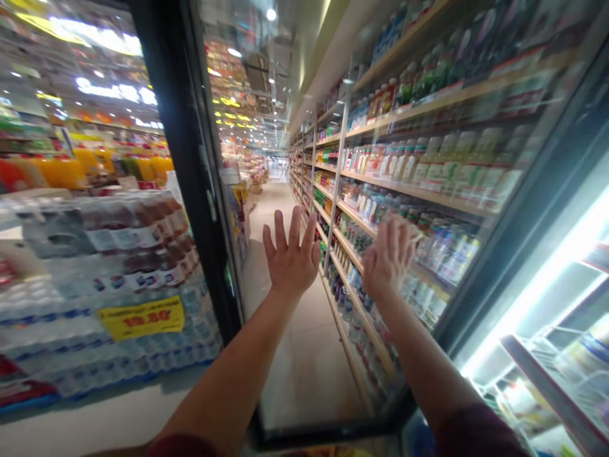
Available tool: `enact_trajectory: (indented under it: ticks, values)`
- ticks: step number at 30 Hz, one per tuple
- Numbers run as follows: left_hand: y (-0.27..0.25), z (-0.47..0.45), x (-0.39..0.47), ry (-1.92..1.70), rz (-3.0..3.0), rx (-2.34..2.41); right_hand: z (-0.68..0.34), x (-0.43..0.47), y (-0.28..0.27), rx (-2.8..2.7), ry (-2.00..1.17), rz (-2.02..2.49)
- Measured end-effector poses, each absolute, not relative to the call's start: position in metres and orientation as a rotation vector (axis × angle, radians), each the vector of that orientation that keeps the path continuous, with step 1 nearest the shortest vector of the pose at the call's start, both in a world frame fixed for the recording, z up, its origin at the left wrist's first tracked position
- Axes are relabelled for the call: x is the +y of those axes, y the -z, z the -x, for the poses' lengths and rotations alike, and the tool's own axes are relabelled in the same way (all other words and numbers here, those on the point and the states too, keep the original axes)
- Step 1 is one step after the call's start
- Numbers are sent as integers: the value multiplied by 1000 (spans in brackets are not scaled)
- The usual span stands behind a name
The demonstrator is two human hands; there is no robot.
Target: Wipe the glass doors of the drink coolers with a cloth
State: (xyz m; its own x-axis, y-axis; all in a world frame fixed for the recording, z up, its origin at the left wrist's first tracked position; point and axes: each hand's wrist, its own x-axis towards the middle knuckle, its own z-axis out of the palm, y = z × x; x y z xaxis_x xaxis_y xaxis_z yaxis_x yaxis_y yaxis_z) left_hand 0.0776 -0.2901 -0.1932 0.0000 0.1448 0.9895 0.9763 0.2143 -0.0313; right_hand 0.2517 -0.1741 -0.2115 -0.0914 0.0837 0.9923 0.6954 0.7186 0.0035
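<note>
A glass cooler door with a black frame (183,139) stands at an angle in front of me. My left hand (292,257) is raised with fingers spread and palm toward the glass. It appears to touch the pane, and nothing is in it. To its right, my right hand (389,257) is also up against or very near the glass. Its fingers point upward, close to each other and smeared by motion, and I see no object in them. Through or in the pane appear long shelves of bottled drinks (432,162).
Wrapped packs of bottles (137,235) are stacked at left, with a yellow price sign (143,317) on them. Orange drink bottles (61,171) stand behind. At right is the lit cooler, with a wire shelf (547,381) holding packaged goods. Pale floor (109,419) shows at lower left.
</note>
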Motion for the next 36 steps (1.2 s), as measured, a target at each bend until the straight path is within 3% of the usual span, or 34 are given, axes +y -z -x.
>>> enact_trajectory:
  ticks: [3,6,13,17,24,28,32,36]
  values:
    - [193,-78,-292,954,1156,-1402,-235,-193,228,-1845,781,357]
    - [192,-77,-292,936,1144,-1382,-254,-178,233,-1835,799,379]
    - [192,-77,-289,888,1105,-1359,-332,-113,261,-1389,446,746]
    - [192,-78,-288,892,1105,-1349,-316,-122,277,-1211,329,846]
    - [190,-77,-290,896,1133,-1354,-216,-214,309,-1844,511,552]
    - [190,-74,-290,908,1144,-1368,-222,-213,324,-2003,677,263]
    - [191,-74,-288,944,1151,-1377,-280,-160,327,-1747,615,565]
    - [192,-75,-286,937,1127,-1353,-328,-122,326,-1453,332,826]
